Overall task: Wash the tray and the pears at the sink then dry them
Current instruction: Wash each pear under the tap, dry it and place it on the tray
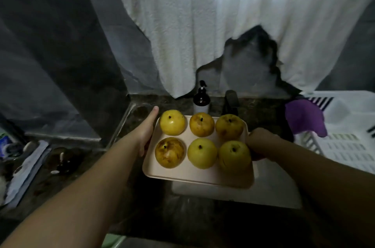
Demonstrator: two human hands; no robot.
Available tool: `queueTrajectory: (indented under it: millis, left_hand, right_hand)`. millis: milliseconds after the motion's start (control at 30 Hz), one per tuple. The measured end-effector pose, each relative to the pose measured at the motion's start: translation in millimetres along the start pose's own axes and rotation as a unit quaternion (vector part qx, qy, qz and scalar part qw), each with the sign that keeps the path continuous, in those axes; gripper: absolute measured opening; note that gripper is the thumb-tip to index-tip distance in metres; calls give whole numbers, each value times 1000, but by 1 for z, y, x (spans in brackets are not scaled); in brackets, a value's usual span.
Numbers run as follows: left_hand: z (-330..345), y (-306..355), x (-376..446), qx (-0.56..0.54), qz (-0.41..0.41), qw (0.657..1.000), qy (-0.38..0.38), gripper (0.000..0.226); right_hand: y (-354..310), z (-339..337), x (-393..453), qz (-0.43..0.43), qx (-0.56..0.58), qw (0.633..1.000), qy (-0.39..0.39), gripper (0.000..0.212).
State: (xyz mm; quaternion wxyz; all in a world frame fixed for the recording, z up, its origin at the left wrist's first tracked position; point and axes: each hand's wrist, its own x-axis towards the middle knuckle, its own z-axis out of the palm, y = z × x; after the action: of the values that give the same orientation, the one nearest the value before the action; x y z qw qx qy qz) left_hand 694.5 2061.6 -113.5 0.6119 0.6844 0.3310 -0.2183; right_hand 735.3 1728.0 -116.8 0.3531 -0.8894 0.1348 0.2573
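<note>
Head view: tray (194, 176) between both hands.

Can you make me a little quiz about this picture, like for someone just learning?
1. How many pears lie on the tray?
2. True or false: both hands hold the tray by its sides.
3. What hangs over the edge of the white basket? A) a purple cloth B) a red cup C) a green sponge

Key:
1. Six, in two rows of three.
2. True: the left hand is at the left side, the right hand at the right side.
3. A, the purple cloth.
</note>
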Motion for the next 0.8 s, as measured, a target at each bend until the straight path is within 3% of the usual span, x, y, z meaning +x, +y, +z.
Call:
queueTrajectory:
  millis: [100,300,633,733,800]
  left_hand:
    - [34,20,0,18,6,1000,-18,86]
    - [111,72,-4,75,74,992,-75,65]
    - [217,128,-17,190,105,956,-199,87]
    - [244,134,-23,240,100,946,-193,97]
    - [268,140,-25,256,95,943,-192,87]
  right_hand:
    - [18,-37,-9,23,-12,1000,10,18]
    - [56,-99,-40,35,18,998,55,24]
    - [129,-162,-79,111,115,977,139,14]
    - [153,-181,-83,123,128,971,158,13]
    - [170,-192,-83,132,156,963,173,8]
